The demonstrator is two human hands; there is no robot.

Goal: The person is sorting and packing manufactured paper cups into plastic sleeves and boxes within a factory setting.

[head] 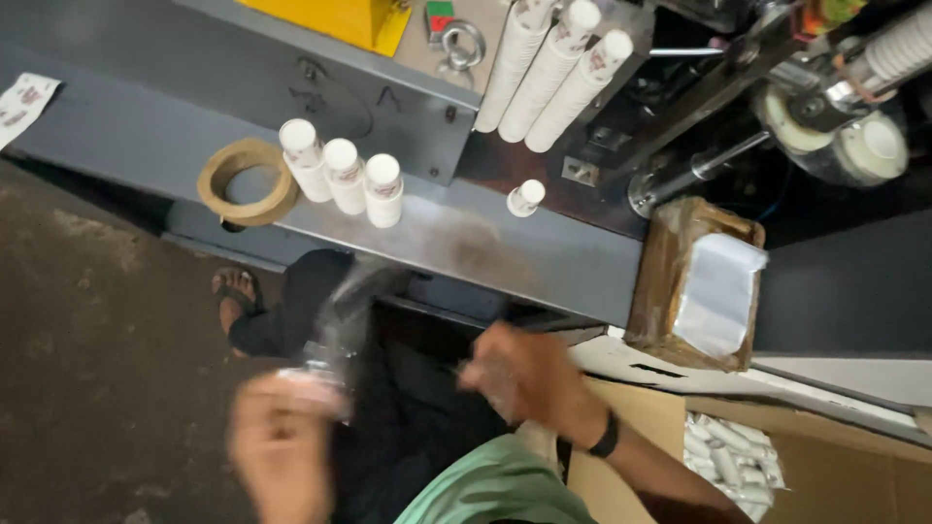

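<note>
Both hands are blurred by motion, low in the view over my dark trousers. My left hand (282,442) is closed around the lower end of a clear plastic sleeve (340,320), which streaks up toward the grey ledge (573,257). My right hand (524,374), with a black band on its wrist, is curled like a fist just right of the sleeve; I cannot tell whether it grips anything. Three short stacks of white paper cups (345,175) stand on the ledge above my hands. A single smaller stack (525,197) stands further right.
Three long cup stacks (549,73) lean out of the machine at the top. A brown tape roll (248,181) lies on the ledge's left. A wooden box of plastic sheets (694,281) sits on the right, above a cardboard carton of wrapped cups (733,466). A sandalled foot (236,296) rests on the floor.
</note>
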